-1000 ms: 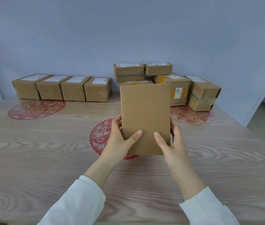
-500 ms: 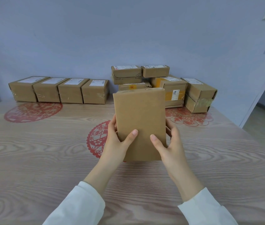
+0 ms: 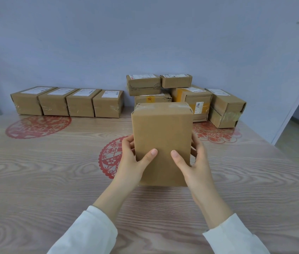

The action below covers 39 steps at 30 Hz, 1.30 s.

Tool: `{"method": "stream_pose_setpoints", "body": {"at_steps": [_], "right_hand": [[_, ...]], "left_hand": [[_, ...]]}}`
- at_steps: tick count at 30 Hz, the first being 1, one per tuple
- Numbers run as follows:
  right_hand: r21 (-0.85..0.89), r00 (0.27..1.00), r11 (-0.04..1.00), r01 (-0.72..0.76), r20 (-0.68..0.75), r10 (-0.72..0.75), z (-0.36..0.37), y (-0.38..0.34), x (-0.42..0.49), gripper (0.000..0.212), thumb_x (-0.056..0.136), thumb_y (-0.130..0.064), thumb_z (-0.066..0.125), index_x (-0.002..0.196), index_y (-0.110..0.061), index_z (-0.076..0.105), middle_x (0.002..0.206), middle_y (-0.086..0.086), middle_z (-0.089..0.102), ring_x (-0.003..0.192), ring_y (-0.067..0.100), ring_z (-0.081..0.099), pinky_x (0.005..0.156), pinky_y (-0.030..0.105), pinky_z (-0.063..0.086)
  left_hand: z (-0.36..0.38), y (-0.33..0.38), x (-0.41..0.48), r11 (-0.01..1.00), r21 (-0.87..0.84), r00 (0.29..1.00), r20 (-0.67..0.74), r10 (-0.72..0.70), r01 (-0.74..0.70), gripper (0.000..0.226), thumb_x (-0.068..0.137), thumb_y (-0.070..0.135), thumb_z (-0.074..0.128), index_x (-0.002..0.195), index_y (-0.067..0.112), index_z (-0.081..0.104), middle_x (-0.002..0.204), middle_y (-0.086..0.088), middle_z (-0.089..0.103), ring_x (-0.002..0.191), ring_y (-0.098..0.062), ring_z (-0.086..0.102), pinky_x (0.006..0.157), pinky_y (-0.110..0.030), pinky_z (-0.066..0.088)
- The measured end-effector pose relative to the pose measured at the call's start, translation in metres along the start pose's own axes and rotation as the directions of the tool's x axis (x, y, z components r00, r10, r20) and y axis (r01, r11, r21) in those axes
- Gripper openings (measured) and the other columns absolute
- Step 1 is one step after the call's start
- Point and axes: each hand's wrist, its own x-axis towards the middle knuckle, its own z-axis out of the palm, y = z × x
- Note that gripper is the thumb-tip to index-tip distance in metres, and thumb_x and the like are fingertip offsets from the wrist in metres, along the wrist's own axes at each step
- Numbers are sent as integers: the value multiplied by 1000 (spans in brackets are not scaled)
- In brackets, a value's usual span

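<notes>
We are holding a plain cardboard box [image 3: 161,136] upright at the middle of the view, over the near half of the surface [image 3: 53,180]. Our left hand [image 3: 132,162] is gripping its 9 o'clock edge, the thumb lying flat across the near face and pointing toward 1 o'clock, the other fingers curling round behind. Our right hand [image 3: 194,165] is gripping the 3 o'clock edge in mirror fashion, its thumb pointing toward 11 o'clock. Both forearms are angling inward from white sleeves [image 3: 90,233] at 7 and 5 o'clock, which the bottom of the frame is cutting off. The box is hiding most of the fingers behind it, with only a few showing at its sides. Its far face is hidden, and we cannot tell whether its lower edge is touching the surface. It is covering part of a red paper-cut roundel [image 3: 108,156] and the lower part of a pile of parcels [image 3: 187,96] at 1 o'clock. A row of four parcels [image 3: 68,102] is sitting at 10 o'clock, their label print too small to read
</notes>
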Motion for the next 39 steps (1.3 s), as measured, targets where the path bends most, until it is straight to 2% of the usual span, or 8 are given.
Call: {"method": "stream_pose_setpoints", "body": {"at_steps": [4, 7, 11, 14, 18, 23, 33, 39], "right_hand": [[-12, 1000, 1000, 7, 2, -7, 2, -5, 0, 57, 71, -41, 69, 115, -59, 36, 134, -8, 40, 107, -22, 42, 84, 16, 46], [-35, 1000, 999, 13, 6, -13, 2, -3, -1, 57, 72, -39, 70, 114, -58, 37, 135, -8, 40, 112, -17, 41, 94, 25, 46], [-49, 1000, 999, 9, -6, -9, 1, -4, -1, 63, 73, -41, 69, 124, -53, 33, 135, -7, 38, 113, -11, 42, 84, 16, 44], [-50, 1000, 999, -1, -25, 0, 1, -6, 1, 88, 63, -51, 64, 141, -45, 24, 133, -8, 35, 114, -8, 41, 96, 26, 42], [-20, 1000, 1000, 8, -7, -8, 1, -5, -1, 72, 64, -51, 66, 126, -54, 31, 137, -3, 42, 119, 3, 46, 97, 33, 46], [33, 1000, 999, 17, -12, -17, 2, -4, -1, 61, 65, -47, 66, 119, -52, 38, 134, -3, 46, 117, 2, 49, 78, 11, 48], [69, 999, 997, 39, -13, -38, 3, -5, 2, 50, 69, -45, 65, 114, -47, 43, 134, 0, 46, 118, 2, 49, 81, 13, 49], [56, 999, 998, 34, -43, -32, 1, -4, 6, 53, 69, -47, 67, 117, -42, 44, 132, 0, 50, 119, 5, 50, 85, 19, 48]], "left_hand": [[-1, 3, 0, 999, 22, 1000, 9, 25, -25, 79, 62, 43, 67, 129, 30, 27, 127, 9, 49, 114, -4, 52, 90, -21, 47], [-2, 3, 3, 997, 48, 999, -4, 54, -54, 84, 62, 48, 66, 132, 38, 22, 126, 15, 46, 115, 0, 48, 91, -21, 44], [0, 1, 1, 998, 20, 998, 16, 54, -54, 78, 65, 43, 67, 133, 32, 29, 125, 13, 51, 113, 0, 51, 91, -22, 46], [2, 1, 0, 997, 23, 997, 28, 66, -67, 76, 66, 41, 68, 132, 33, 29, 123, 15, 51, 112, 1, 52, 86, -20, 48], [1, 4, 3, 997, 34, 997, 31, 68, -69, 81, 63, 45, 68, 132, 29, 30, 127, 9, 51, 117, -6, 52, 94, -26, 47], [0, 12, 6, 997, 40, 997, 37, 67, -68, 72, 62, 45, 66, 123, 27, 32, 122, 9, 53, 109, -3, 54, 87, -21, 47], [-1, 14, 6, 998, -1, 998, -4, 57, -57, 40, 78, 42, 58, 107, 26, 36, 102, 12, 53, 73, 23, 54, 62, -2, 44], [1, 12, 0, 999, -28, 999, 25, 47, -46, 21, 88, 30, 56, 98, 29, 37, 98, 17, 55, 73, 23, 55, 64, -3, 45]]}}
